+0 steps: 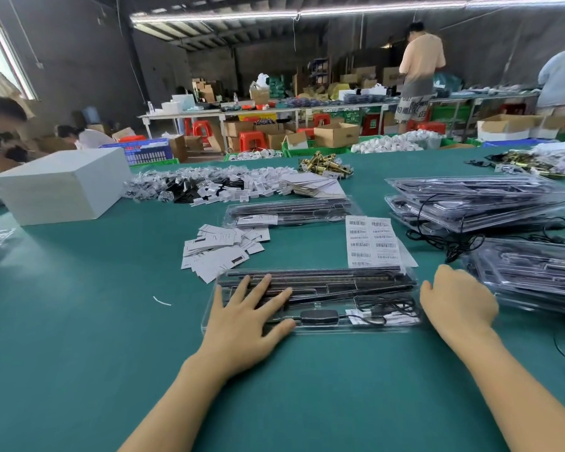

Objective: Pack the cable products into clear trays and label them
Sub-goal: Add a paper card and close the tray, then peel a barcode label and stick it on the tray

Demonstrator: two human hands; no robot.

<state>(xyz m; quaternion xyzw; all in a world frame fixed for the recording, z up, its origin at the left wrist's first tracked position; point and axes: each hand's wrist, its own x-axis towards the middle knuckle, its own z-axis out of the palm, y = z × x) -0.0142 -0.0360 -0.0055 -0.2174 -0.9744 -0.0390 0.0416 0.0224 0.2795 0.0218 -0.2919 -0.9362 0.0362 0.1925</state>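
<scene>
My left hand [242,324] presses flat, fingers spread, on the clear tray [310,301] near the bench's [79,321] front edge; right hand [457,301] rests at its right end (grip state I cannot tell). Barcode label sheet [372,241] lies just behind.

Light: bright, from ceiling tube lamps [307,13] and left window [0,60]
Glare: on clear trays [310,326]
Edges: bowed, wide-angle
Background: soft

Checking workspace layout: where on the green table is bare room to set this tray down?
Bare table lies left of the clear tray, below the white box, and along the near edge between the forearms. Crowded: the right side with tray stacks, and behind the tray with cards and barcode sheet.
</scene>
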